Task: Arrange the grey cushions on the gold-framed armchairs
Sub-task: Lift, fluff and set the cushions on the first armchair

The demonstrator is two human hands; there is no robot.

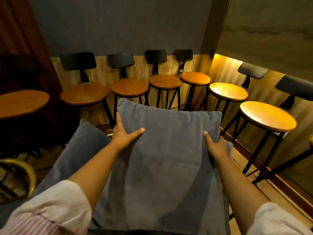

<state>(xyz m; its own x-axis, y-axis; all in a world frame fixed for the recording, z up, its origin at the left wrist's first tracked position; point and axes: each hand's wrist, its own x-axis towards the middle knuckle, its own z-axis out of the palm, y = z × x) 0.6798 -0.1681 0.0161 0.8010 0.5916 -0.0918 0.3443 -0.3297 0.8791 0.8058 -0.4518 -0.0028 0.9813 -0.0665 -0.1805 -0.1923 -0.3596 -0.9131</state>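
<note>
A large grey cushion (162, 150) fills the middle of the view, held up in front of me. My left hand (124, 133) grips its left edge, thumb on the front and fingers behind. On the right edge sits my right hand (216, 146), thumb forward, fingers wrapped around the side. A second grey cushion (74, 153) lies behind and to the left, partly covered by the first and by my left arm. A curved gold frame (25, 173) of an armchair shows at the lower left; the seat is mostly hidden.
Several bar stools with round wooden seats and black backs line the wall, such as one stool (164, 81) ahead and another stool (267, 116) at the right. A dark wall (118, 22) stands behind, with a lit wooden skirting (225, 65) and wood floor (245, 167).
</note>
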